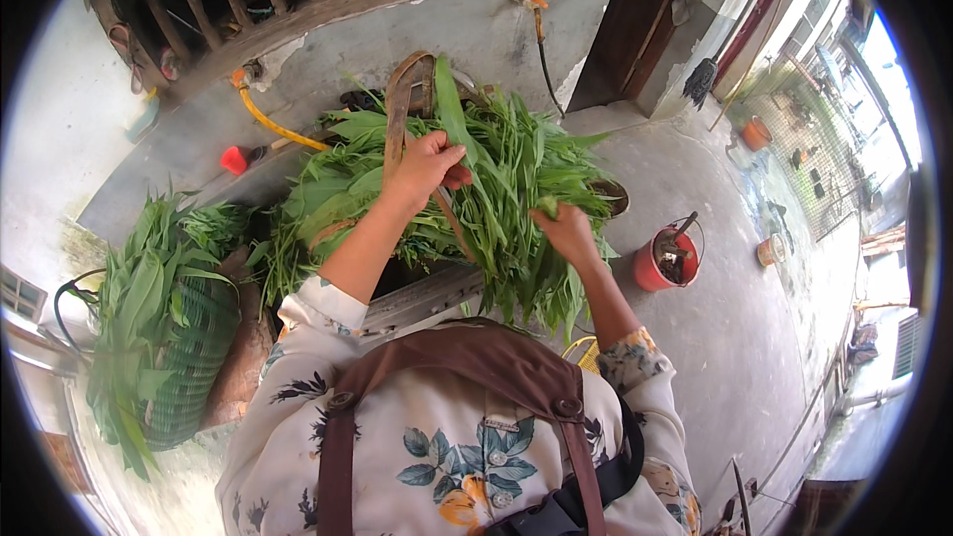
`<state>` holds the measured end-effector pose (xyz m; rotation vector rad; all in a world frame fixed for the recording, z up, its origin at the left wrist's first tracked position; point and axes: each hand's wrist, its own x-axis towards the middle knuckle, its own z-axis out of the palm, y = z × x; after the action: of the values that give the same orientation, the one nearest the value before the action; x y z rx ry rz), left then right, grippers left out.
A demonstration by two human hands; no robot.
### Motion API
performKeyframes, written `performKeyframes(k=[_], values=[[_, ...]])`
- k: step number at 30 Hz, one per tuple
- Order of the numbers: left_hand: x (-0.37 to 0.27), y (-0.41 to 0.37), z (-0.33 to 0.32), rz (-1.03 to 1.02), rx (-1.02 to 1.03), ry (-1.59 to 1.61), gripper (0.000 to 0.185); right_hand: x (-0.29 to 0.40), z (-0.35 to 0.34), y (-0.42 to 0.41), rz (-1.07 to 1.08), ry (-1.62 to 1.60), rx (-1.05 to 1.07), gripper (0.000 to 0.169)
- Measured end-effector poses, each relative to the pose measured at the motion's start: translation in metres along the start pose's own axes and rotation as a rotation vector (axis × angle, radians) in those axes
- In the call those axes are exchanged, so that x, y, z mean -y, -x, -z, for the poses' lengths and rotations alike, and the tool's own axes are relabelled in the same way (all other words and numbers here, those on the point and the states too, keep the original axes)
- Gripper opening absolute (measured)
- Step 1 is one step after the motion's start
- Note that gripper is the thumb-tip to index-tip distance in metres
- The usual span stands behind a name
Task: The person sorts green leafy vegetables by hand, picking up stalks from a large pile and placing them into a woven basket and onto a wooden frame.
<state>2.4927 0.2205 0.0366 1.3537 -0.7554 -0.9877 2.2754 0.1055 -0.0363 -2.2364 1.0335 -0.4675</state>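
A large heap of long green leaves and stems (521, 156) lies before me on and around a ledge. Over its middle is my left hand (432, 167), its fingers closed on the base of a broad green leaf (450, 100) that points away from me. A brown strap (397, 108) loops up beside that hand; whether the hand touches it I cannot tell. On the heap's right side my right hand (566, 232) is curled around a small bit of green leaf (549, 205). What lies under the heap is mostly hidden.
To the left stands a green woven basket (195, 350) full of leaves. A red bucket (655, 272) holding a wooden-handled tool is at the right. By the wall are a yellow hose (275, 126) and a small red cup (234, 161). A mop (700, 82) hangs near the doorway.
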Motion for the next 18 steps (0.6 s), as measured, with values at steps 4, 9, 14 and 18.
performKeyframes(k=[4, 9, 14, 18], values=[[0.010, 0.005, 0.001, 0.045, -0.071, -0.032, 0.013, -0.008, -0.029, -0.003, 0.003, 0.235, 0.103, 0.047], [0.020, -0.009, 0.001, 0.006, -0.085, -0.218, 0.012, -0.028, -0.030, -0.004, 0.040, 0.057, 0.150, 0.034], [0.028, -0.024, -0.019, -0.043, -0.088, -0.549, 0.011, -0.013, -0.008, -0.001, -0.266, -0.730, 0.201, 0.017], [0.051, -0.047, -0.024, -0.012, -0.077, -0.770, 0.014, 0.007, 0.025, 0.005, -0.294, -0.886, 0.200, 0.016]])
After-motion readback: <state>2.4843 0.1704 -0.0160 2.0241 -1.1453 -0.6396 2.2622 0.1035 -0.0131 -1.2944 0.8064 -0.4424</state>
